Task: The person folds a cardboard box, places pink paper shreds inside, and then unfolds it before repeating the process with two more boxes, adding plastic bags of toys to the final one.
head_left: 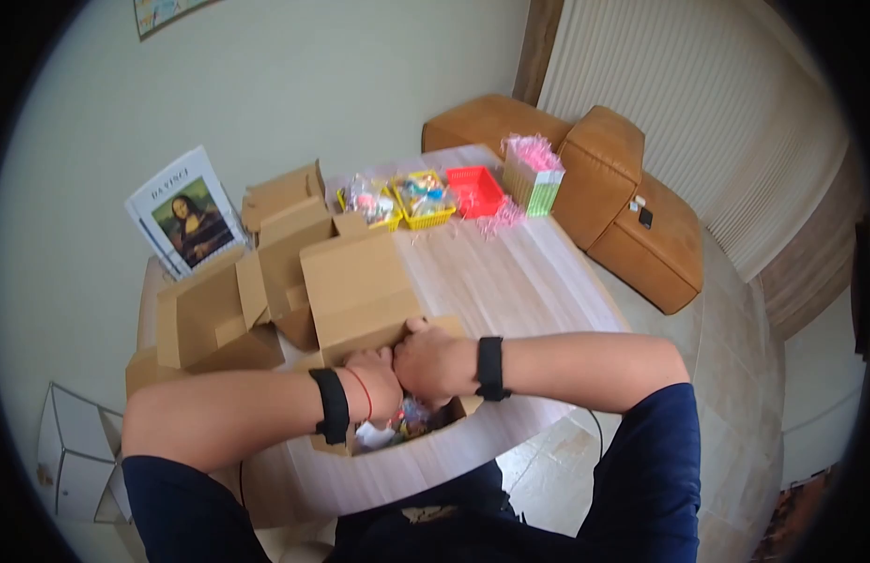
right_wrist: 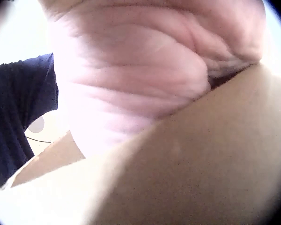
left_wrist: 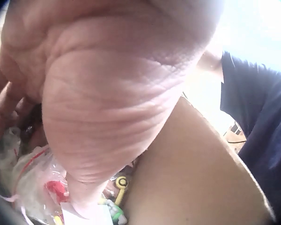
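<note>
A small cardboard box (head_left: 360,296) stands with its flaps up near the front of the table. Inside it lie clear plastic bags (left_wrist: 37,183), a yellow ring-ended piece (left_wrist: 122,183) and a white card (left_wrist: 86,214). My left hand (head_left: 377,380) reaches down into the box, thumb at the card and fingers apart from it over a plastic bag. Close beside it, my right hand (head_left: 435,361) is over the box's right back corner, its palm against the cardboard wall (right_wrist: 201,154). The right fingertips are hidden, and I cannot tell what they hold.
More open cardboard boxes (head_left: 205,314) stand at the left, before a Da Vinci book (head_left: 193,220). Along the back are yellow baskets (head_left: 430,222) with bagged items, a red basket (head_left: 474,178) and a bag (head_left: 538,188) of pink shredded paper. Brown leather seats (head_left: 599,155) stand beyond.
</note>
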